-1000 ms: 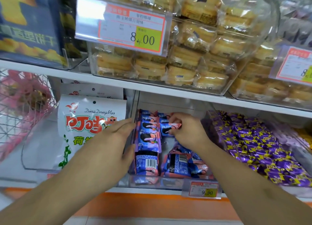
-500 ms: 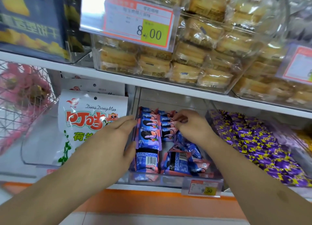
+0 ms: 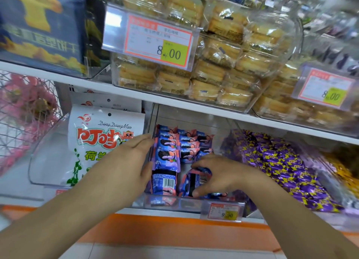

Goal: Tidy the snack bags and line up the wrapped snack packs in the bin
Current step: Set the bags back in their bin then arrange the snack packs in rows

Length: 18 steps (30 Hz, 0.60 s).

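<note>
So the setting is a shop shelf with clear plastic bins side by side. Far left holds a big white snack bag [image 3: 101,140] standing upright, and the middle one, the clear bin [image 3: 174,202], holds the blue-and-pink wrapped snack packs [image 3: 169,155]. The left column of packs is already stacked in a neat row running front to back; the right side looks messier near the front.

Looks like the person's on the lining-up step. The left hand [image 3: 124,165] lies flat with straight fingers against the left side of that neat column, gripping nothing, just bracing it. The right hand [image 3: 219,175] has fingers and thumb curled round a loose pack [image 3: 194,181] lying askew at the front right of the bin.

Next move probably calls for turning that pack to match the others and slotting it into the right-hand row without knocking the braced column.
</note>
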{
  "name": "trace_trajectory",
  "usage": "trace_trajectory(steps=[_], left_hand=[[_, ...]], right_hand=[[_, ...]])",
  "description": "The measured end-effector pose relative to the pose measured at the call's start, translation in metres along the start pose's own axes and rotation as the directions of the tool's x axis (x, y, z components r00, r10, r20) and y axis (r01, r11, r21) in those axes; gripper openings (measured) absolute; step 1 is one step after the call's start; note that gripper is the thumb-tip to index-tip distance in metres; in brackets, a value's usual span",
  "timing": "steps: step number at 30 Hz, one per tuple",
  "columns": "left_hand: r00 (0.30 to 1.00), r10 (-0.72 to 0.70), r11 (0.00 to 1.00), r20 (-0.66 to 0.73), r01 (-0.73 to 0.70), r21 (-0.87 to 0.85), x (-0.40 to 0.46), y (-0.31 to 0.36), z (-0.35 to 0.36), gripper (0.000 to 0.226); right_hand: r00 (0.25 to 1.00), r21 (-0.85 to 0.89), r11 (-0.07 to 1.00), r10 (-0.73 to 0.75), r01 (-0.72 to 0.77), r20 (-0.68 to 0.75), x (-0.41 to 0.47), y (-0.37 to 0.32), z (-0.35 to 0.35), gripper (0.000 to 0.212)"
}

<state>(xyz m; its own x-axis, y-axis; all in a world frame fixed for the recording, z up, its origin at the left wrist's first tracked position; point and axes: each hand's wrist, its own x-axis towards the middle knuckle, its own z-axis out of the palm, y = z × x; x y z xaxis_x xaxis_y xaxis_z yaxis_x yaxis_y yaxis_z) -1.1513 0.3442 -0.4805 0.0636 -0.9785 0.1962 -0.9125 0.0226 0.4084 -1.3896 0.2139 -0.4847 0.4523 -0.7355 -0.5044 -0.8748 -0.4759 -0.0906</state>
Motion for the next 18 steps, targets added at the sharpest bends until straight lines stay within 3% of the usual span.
trace_trajectory(steps=[5,11,18], left_hand=[[1.000,0.010,1.000,-0.001,-0.010,-0.003,0.000,-0.002,0.001,0.062],[1.000,0.012,1.000,-0.001,-0.012,-0.005,0.001,-0.003,0.002,0.062],[1.000,-0.002,1.000,0.015,0.003,-0.020,0.001,-0.001,-0.001,0.062]], right_hand=[[0.999,0.037,0.999,-0.017,0.018,-0.045,0.000,0.001,0.000,0.092],[0.971,0.156,0.986,-0.018,0.057,-0.239,-0.007,0.004,-0.002,0.055],[0.932,0.269,0.963,0.090,0.008,-0.351,-0.017,0.005,-0.012,0.080]])
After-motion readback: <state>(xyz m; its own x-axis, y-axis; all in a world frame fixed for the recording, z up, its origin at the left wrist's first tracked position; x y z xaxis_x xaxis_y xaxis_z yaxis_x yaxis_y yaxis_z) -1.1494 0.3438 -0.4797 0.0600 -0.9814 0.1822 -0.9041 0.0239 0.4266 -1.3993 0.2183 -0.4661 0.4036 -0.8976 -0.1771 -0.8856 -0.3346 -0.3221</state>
